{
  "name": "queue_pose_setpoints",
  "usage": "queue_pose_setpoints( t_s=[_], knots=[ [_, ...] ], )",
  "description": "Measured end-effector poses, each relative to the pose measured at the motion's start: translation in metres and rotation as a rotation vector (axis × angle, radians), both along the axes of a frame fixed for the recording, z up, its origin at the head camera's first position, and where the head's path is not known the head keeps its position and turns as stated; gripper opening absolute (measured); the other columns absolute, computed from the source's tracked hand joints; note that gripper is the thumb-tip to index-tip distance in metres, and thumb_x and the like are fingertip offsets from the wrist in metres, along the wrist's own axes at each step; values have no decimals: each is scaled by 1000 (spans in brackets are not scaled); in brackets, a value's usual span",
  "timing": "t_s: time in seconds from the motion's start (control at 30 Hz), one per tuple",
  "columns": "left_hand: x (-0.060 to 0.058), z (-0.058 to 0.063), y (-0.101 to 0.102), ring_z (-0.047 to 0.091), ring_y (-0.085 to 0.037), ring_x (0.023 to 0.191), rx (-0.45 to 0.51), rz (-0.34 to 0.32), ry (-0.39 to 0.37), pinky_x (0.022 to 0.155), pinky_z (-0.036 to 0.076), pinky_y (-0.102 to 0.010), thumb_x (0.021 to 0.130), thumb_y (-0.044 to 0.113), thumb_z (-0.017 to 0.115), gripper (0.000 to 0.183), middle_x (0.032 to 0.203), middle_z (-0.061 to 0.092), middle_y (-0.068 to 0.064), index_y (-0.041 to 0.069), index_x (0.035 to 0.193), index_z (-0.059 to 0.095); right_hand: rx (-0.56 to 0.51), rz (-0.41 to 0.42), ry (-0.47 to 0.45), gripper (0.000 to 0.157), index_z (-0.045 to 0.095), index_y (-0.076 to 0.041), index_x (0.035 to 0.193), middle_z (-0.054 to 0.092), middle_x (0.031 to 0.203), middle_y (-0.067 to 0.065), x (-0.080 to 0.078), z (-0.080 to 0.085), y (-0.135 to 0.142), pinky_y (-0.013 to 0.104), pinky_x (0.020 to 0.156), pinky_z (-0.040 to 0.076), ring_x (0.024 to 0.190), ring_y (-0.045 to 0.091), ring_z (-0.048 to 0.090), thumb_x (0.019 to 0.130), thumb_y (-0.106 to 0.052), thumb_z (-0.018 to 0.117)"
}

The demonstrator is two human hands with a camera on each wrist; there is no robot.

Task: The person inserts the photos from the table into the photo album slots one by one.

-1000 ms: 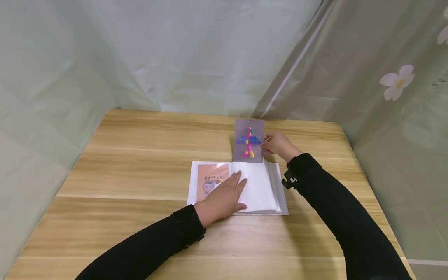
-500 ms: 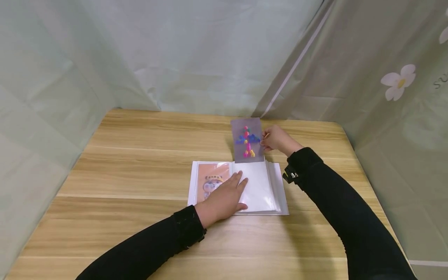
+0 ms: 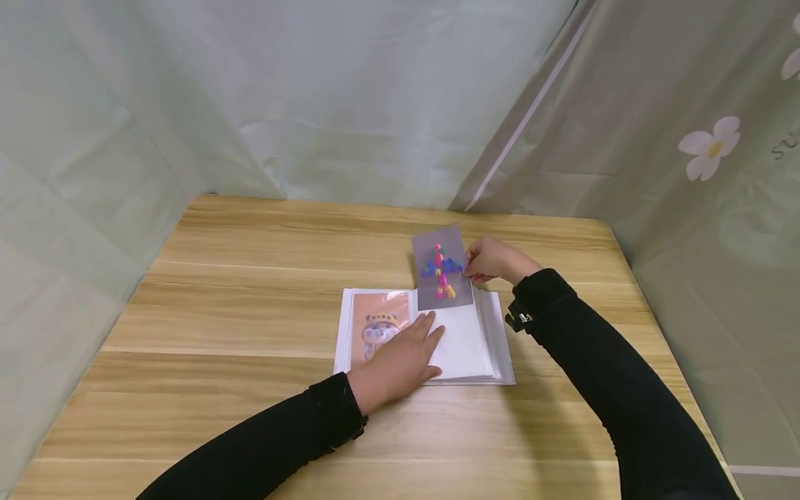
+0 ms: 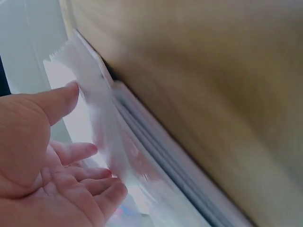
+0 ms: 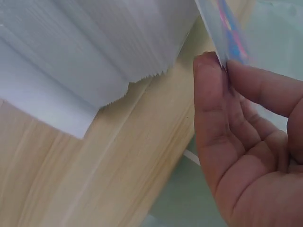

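Note:
A photo album [image 3: 462,347] lies open on the wooden table, a pink cartoon picture [image 3: 370,312] in its left page and a white sleeve on the right. My right hand [image 3: 495,258] pinches the right edge of a greyish photo [image 3: 431,246] that bears a colourful, plane-like figure. The photo's lower part overlaps the top of the right page in the head view. Thumb and forefinger grip its edge [image 5: 218,33] in the right wrist view. My left hand [image 3: 400,357] rests with spread fingers across the album's middle; the left wrist view shows its fingertips at the clear sleeve [image 4: 109,127].
The wooden table [image 3: 250,305] stretches around the album on all sides. Pale fabric [image 3: 375,104] hangs behind and beside it, with white flowers [image 3: 709,148] on the right. More album pages [image 5: 94,42] lie stacked beneath the top sleeve.
The photo in my right hand has tilted slightly left and come down toward me, its lower edge now further over the right page. My left hand has barely shifted.

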State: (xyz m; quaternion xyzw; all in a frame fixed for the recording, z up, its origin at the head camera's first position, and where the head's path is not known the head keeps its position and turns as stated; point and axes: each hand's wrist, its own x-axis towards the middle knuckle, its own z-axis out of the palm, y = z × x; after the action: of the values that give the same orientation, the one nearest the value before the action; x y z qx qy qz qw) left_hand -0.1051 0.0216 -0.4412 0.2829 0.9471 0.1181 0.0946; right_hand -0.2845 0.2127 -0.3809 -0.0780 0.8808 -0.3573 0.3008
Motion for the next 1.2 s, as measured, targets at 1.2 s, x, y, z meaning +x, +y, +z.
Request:
queue_pose_setpoints(
  t_s=[1.2],
  knots=[
    [7, -6, 2, 24, -34, 149, 9, -17, 12, 110, 41, -39, 97, 37, 66, 69, 161, 26, -20, 3, 151, 41, -49, 126, 378, 32, 66, 3, 124, 65, 120, 21, 16, -21, -6, 39, 83, 53, 105, 32, 59, 92, 3, 65]
  ],
)
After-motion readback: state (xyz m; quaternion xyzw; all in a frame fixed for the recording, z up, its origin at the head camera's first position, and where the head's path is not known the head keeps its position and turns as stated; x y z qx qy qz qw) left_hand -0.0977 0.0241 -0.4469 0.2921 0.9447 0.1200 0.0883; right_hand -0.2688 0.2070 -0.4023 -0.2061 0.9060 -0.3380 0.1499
